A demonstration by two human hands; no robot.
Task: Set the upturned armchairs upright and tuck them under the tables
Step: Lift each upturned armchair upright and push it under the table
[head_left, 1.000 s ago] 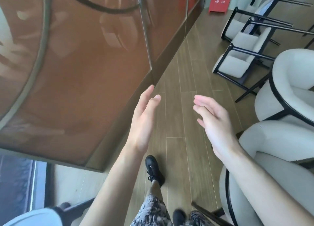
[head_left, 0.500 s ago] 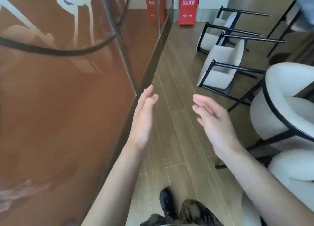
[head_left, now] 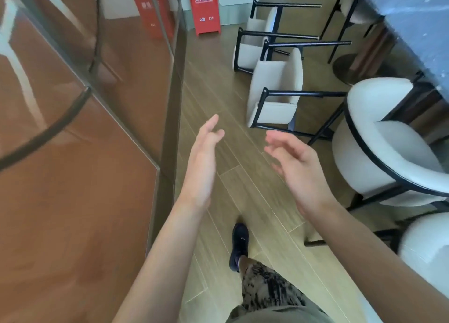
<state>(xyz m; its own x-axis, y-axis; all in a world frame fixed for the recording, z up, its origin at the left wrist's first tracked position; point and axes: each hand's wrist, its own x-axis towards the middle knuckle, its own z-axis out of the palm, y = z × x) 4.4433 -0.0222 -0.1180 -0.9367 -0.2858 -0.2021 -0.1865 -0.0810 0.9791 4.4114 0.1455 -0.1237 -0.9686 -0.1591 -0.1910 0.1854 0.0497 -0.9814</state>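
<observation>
Both hands are raised over the wood plank floor (head_left: 243,181), nothing held. The left hand (head_left: 202,162) is seen edge-on, fingers straight and together, palm facing right. The right hand (head_left: 295,167) is opposite it, palm facing left, fingers loosely curved and spread, gripping nothing; the two hands are apart with a gap of bare floor between them. Two tipped armchairs are seen on the floor ahead: the nearer upturned armchair (head_left: 277,87) lies on its side just beyond the right hand, white upholstery toward the camera, black legs pointing right; the farther upturned armchair (head_left: 252,48) lies just behind it, also on its side, legs pointing right. Neither is touched by a hand. At right, an upright white armchair (head_left: 379,138) with a black frame is stood against the dark blue-grey table (head_left: 418,19), partly under its edge; part of another white armchair (head_left: 427,250) is seen at the near right edge, blurred. A red fire-extinguisher box (head_left: 207,7) is stood at the far end against the wall. The left side is filled by a brown glass partition (head_left: 80,152) with a metal frame. A black shoe (head_left: 239,245) and patterned shorts (head_left: 269,291) are seen near the bottom centre.
</observation>
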